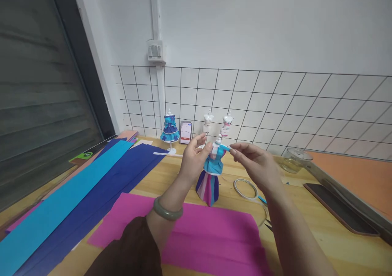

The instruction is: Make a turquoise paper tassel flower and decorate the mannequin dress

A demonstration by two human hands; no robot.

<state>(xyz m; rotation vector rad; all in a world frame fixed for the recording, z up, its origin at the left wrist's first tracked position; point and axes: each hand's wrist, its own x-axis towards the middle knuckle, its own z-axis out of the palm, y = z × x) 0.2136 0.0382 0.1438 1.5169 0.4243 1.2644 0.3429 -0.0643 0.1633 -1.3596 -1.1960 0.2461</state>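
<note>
Evidently, a blue strip (226, 148) is pinched by the right hand (255, 161) at the shoulder of the dressed mannequin (213, 165), which is placed between both hands; whether the mannequin is gripped by the half-curled left hand (195, 155) cannot be told. If pulled too hard, the strip could be torn or the mannequin tipped; the white ring (235, 187) below could be caught by a lowered right wrist.

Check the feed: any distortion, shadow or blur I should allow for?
Head view: wide-angle distortion apparently splays the wall grid; the slatted shutter sits dim; shadow darkens the magenta sheet near the right forearm; left hand and right hand look fairly sharp.
</note>
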